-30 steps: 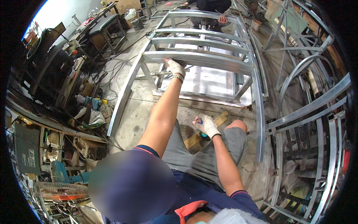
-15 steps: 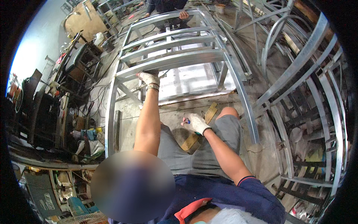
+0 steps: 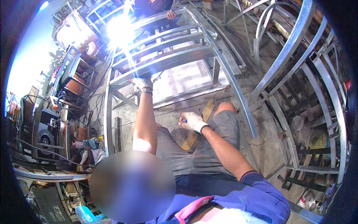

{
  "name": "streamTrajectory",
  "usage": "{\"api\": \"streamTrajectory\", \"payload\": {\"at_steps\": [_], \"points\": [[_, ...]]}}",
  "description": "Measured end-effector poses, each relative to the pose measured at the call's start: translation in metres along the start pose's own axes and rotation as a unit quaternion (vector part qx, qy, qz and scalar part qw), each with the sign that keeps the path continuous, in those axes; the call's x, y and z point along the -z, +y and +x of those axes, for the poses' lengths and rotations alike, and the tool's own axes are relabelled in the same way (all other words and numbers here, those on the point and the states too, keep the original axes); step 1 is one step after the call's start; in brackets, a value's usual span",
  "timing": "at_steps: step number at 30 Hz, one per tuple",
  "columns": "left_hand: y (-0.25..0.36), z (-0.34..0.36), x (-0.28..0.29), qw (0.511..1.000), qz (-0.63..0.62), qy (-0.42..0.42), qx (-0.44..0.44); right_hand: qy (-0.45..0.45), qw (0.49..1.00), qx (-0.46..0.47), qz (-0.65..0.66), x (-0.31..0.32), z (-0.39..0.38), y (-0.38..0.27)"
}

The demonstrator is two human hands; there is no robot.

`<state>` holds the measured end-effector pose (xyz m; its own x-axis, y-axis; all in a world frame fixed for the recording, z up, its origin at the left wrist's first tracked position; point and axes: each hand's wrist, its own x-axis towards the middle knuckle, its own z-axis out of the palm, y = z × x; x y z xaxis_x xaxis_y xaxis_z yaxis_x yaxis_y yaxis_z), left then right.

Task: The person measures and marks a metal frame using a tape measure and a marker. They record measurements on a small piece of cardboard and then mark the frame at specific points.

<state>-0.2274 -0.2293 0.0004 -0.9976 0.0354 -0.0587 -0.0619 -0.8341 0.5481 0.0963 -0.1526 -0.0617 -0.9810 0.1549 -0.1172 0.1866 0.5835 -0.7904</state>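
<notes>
Galvanised steel frame (image 3: 167, 59) lies on the floor ahead of the knees. Gloved left hand (image 3: 142, 83) clasps its near rail, steadying it; right hand (image 3: 192, 121), nearer the body, grips a blue-handled tool (image 3: 185, 121).

I am seeing the left hand (image 3: 142, 83) reaching far forward, arm stretched straight, gloved fingers curling shut (a band is circling the wrist). The right hand (image 3: 192, 121), also gloved, is staying low near the knee, elbow bending, fist closing.
</notes>
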Motion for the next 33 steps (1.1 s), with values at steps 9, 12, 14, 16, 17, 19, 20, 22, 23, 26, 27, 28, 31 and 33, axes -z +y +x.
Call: {"api": "streamTrajectory", "payload": {"at_steps": [9,12,14,16,17,19,20,22,23,26,27,28,31,33], "points": [[0.005,-0.008,-0.017,1.000,-0.013,-0.004,0.010,0.003,1.000,0.004,-0.007,-0.004,0.004,0.005],[0.005,-0.015,-0.018,0.999,-0.008,0.046,0.007,0.004,1.000,0.007,-0.013,-0.005,0.006,0.006],[0.005,-0.014,-0.017,1.000,0.010,0.010,0.011,0.006,1.000,0.013,-0.010,-0.006,0.007,0.007],[0.003,-0.011,-0.012,1.000,0.008,-0.011,0.011,0.014,1.000,0.015,-0.010,-0.008,0.007,0.008],[0.001,-0.008,-0.009,1.000,0.007,-0.012,0.009,0.021,0.999,0.025,-0.008,-0.008,0.007,0.008],[-0.002,0.000,-0.001,0.999,-0.007,-0.038,-0.005,0.012,1.000,0.011,-0.001,-0.009,0.006,0.007],[0.001,0.005,0.003,0.999,-0.013,-0.004,0.041,0.017,0.999,0.029,-0.002,-0.008,0.007,0.007],[-0.002,0.011,0.009,0.999,-0.027,-0.027,0.026,0.003,0.999,0.032,0.004,-0.008,0.006,0.006],[-0.003,0.013,0.011,0.999,-0.042,-0.022,0.023,0.014,0.999,0.044,0.003,-0.008,0.006,0.006],[-0.004,0.015,0.013,1.000,-0.002,-0.006,-0.008,-0.001,0.999,0.040,0.000,-0.011,0.007,0.003],[-0.004,0.014,0.013,1.000,-0.006,0.003,-0.004,0.011,0.999,0.050,-0.007,-0.012,0.007,0.003],[-0.004,0.013,0.012,1.000,-0.014,0.011,0.002,0.017,0.998,0.055,-0.008,-0.014,0.006,0.003],[-0.002,0.010,0.009,1.000,-0.006,0.019,0.007,0.013,0.999,0.044,-0.003,-0.017,0.004,0.004],[-0.003,0.010,0.007,0.999,0.003,0.037,0.000,0.005,0.999,0.035,-0.002,-0.015,0.003,0.007]]}}
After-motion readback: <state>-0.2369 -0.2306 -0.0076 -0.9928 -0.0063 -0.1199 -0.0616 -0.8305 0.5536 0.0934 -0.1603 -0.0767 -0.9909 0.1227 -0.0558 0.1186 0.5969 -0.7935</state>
